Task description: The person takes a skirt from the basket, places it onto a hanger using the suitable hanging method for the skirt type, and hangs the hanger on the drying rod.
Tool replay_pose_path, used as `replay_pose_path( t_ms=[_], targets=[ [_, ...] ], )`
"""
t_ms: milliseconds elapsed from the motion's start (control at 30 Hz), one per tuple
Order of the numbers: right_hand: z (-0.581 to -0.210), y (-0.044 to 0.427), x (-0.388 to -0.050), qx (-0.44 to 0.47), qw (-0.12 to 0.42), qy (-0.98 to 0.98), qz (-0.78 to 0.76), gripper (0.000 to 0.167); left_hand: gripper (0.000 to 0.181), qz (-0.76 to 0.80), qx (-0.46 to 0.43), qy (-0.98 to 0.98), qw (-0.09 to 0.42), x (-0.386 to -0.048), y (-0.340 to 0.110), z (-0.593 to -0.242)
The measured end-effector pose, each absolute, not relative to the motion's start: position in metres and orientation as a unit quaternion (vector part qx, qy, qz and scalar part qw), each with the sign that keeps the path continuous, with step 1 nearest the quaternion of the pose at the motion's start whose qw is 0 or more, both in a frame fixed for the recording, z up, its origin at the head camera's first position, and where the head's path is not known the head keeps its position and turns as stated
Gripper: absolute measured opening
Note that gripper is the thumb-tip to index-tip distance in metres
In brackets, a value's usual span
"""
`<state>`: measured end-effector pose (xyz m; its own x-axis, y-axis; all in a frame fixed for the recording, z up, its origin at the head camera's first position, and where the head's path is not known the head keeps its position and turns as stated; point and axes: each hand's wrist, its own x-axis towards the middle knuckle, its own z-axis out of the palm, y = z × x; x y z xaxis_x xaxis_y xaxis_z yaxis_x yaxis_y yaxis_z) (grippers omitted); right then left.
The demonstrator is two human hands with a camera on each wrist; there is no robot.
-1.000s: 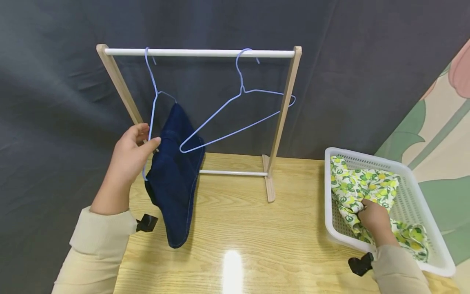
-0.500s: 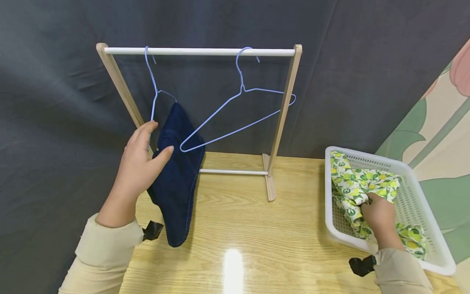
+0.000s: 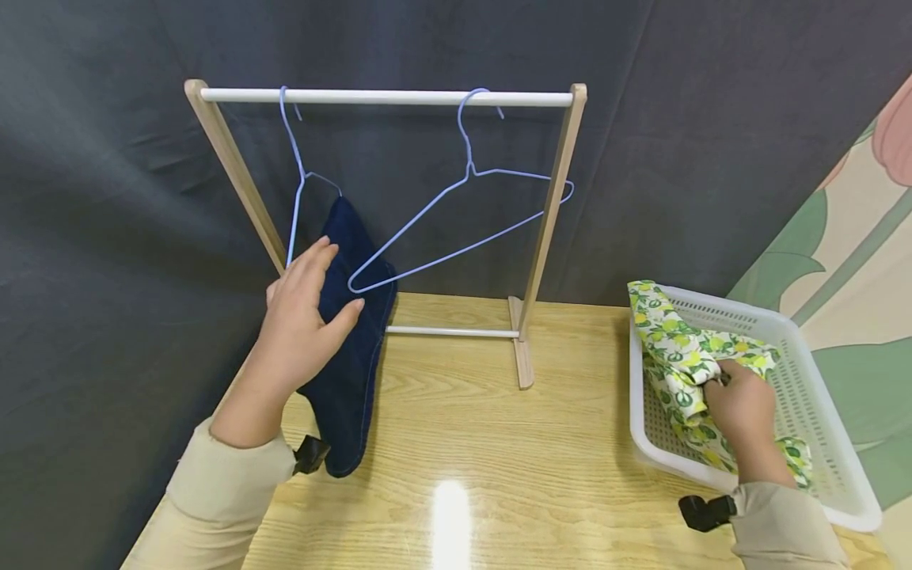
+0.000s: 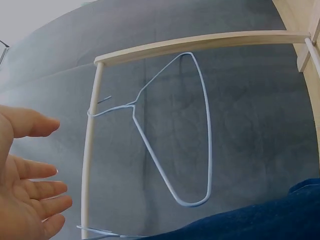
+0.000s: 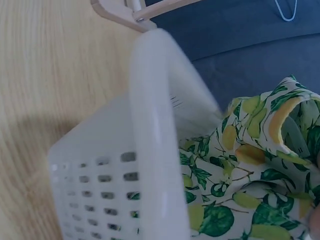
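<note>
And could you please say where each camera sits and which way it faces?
Head: on the head, facing forward and down at rack and basket; left hand, right hand and sleeves show.
Left wrist: on that wrist, facing the rack's bare hanger; left hand shows.
Right wrist: on that wrist, facing the basket and printed cloth; right hand barely shows.
Head and right wrist share the basket.

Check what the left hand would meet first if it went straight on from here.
Most likely the bare blue hanger, near its left end in the head view. The left hand points that way, but depth is unclear, so it might brush the dark blue garment first.
</note>
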<state>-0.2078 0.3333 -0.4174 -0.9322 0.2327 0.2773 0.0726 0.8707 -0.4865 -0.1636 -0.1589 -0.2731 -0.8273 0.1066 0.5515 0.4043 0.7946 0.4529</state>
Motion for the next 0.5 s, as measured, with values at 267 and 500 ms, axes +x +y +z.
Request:
replay_pose_path(
  t_ms=[267,500],
  targets=[
    [-0.395,0.318,-0.204,-0.102,0.199,-0.940,0.257,0.016,0.058,-0.285,-0.138,-0.917,0.242,-0.165,-0.153,-0.280],
    [-0.396,0.322,-0.214,-0.129,0.218,-0.925,0.285,0.017,0.062,-0.303,-0.149,-0.918,0.209,-0.169,-0.148,-0.291]
  ],
)
